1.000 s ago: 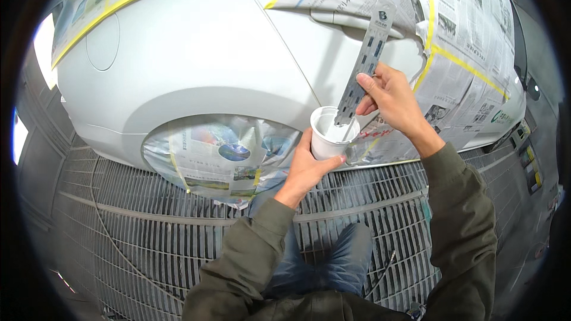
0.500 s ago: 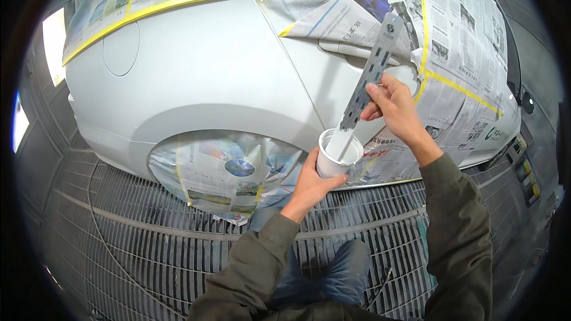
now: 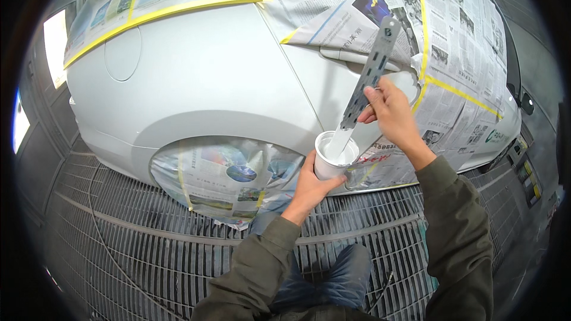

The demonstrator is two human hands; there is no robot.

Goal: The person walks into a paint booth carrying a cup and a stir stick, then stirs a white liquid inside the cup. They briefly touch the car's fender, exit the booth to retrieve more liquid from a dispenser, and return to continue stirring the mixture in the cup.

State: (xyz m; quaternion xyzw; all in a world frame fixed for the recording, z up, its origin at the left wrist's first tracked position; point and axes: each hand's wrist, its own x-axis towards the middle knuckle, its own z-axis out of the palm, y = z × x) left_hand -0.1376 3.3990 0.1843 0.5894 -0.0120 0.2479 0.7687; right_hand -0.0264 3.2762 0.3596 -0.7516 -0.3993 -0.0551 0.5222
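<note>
My left hand (image 3: 315,187) is closed round a white cup (image 3: 331,169) and holds it roughly upright. White liquid that looks like paint lies inside. Between the fingers of my right hand (image 3: 389,112) is a long flat mixing stick (image 3: 367,75), grey with rows of dark slots. It leans up and to the right, and its white-coated lower end dips into the cup. Behind both hands stands a white car, its rear side panel (image 3: 208,77) bare and its door partly covered.
Newspaper (image 3: 461,30) edged with yellow tape (image 3: 160,12) covers the windows and much of the door. More printed sheeting masks the wheel (image 3: 229,172). A door handle (image 3: 351,56) shows beneath a paper flap. Underfoot is a metal grate floor (image 3: 172,244) with a hose (image 3: 101,232) across it.
The stick's lower end has gone deeper into the cup, and my right hand has come slightly down and left. The cup has shifted slightly left. My left hand keeps its hold.
</note>
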